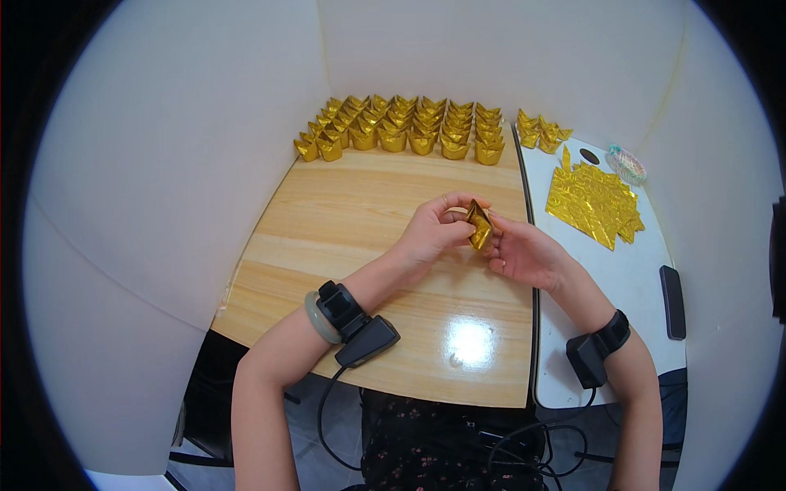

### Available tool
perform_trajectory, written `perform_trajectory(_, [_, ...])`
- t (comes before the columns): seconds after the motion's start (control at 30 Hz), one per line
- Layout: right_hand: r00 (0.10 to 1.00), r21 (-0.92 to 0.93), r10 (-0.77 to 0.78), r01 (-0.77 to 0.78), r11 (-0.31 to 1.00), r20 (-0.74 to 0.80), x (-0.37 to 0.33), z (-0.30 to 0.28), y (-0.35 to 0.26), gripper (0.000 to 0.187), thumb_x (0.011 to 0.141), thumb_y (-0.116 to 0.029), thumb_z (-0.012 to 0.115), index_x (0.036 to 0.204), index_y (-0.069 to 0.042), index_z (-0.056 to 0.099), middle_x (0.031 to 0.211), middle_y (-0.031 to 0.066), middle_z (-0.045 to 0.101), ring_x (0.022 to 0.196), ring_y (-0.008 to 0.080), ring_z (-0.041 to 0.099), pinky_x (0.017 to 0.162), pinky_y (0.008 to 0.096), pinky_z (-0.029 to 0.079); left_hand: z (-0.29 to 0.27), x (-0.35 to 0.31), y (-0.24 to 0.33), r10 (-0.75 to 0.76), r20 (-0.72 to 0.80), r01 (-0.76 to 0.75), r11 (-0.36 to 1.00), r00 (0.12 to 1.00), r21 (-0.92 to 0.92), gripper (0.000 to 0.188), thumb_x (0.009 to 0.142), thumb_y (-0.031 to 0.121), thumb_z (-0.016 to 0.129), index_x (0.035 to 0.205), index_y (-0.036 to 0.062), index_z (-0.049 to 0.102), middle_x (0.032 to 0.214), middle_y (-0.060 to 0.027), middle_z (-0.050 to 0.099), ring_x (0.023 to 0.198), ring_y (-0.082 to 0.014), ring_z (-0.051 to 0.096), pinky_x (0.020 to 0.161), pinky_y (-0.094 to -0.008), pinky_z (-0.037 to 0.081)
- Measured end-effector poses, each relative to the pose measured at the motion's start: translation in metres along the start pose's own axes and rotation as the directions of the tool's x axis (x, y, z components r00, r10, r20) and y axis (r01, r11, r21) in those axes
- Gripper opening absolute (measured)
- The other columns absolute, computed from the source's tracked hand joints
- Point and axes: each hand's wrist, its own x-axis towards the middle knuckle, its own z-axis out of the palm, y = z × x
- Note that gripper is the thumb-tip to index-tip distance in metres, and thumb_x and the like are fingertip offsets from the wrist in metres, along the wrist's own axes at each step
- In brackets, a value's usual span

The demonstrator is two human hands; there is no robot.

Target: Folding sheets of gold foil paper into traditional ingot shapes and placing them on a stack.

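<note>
Between my two hands, over the right part of the wooden table (pixel 327 233), is a folded gold foil paper ingot (pixel 480 229), tilted with its hollow side showing. My left hand (pixel 438 229) grips it from the left, thumb at its opening and fingers behind. On the other side my right hand (pixel 524 250) holds it with the fingertips; some of these fingers are hidden behind the paper. Rows of finished-looking gold paper ingots (pixel 393 141) stand upright along the table's far edge.
On the white table (pixel 573 327) at the right lie a stack of gold foil sheets (pixel 594 200), several small gold folded pieces (pixel 540 131), a clear coiled band (pixel 627 164), a dark oval (pixel 589 155) and a black phone (pixel 672 303). White walls enclose both tables. Cabled black devices (pixel 368 341) sit on my wrists.
</note>
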Motion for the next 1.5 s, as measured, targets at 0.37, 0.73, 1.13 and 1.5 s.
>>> perform_trajectory(0.37, [0.979,0.102,-0.197,0.202,0.974,-0.061,0.008,0.011,0.015,0.026,0.093,-0.026,0.051,0.113,-0.010,0.054,0.106,0.0011,0.058,0.099,0.0115,0.051,0.088,0.0285,0.037,-0.001,0.004,-0.005,0.088,-0.110,-0.085,0.996,0.990,0.038,0.026,0.085,0.004,0.059,0.111,0.0025,0.057,0.097,-0.0055,0.061,0.089,-0.0108,0.059,0.077,-0.0233,0.048])
perform_trajectory(0.73, [0.975,0.141,-0.218,0.223,0.965,-0.047,0.009,0.013,0.019,0.024,0.092,-0.025,0.051,0.111,-0.011,0.055,0.107,0.0011,0.058,0.101,0.0152,0.049,0.095,0.0353,0.035,-0.003,0.005,-0.005,0.140,-0.167,-0.118,0.984,0.976,0.131,0.025,0.084,0.004,0.061,0.108,0.0006,0.059,0.093,-0.0055,0.063,0.084,-0.0086,0.059,0.075,-0.0209,0.049])
perform_trajectory(1.13, [0.976,0.120,-0.209,0.215,0.969,-0.061,0.008,0.011,0.020,0.026,0.092,-0.025,0.053,0.114,-0.012,0.053,0.115,0.0029,0.055,0.111,0.0161,0.047,0.096,0.0350,0.036,0.000,0.007,-0.007,0.139,-0.255,-0.104,0.984,0.957,0.148,0.023,0.086,0.008,0.060,0.108,0.0017,0.061,0.094,-0.0051,0.064,0.086,-0.0095,0.059,0.077,-0.0223,0.048])
perform_trajectory(1.5, [0.970,0.001,-0.228,0.229,0.973,-0.082,0.009,0.006,0.016,0.029,0.093,-0.025,0.051,0.117,-0.007,0.052,0.109,0.0059,0.059,0.101,0.0157,0.057,0.083,0.0257,0.046,-0.006,0.007,-0.013,0.300,-0.212,-0.214,0.912,0.930,0.350,0.027,0.085,0.000,0.049,0.108,-0.0035,0.062,0.097,-0.0057,0.052,0.091,-0.0133,0.056,0.080,-0.0247,0.049])
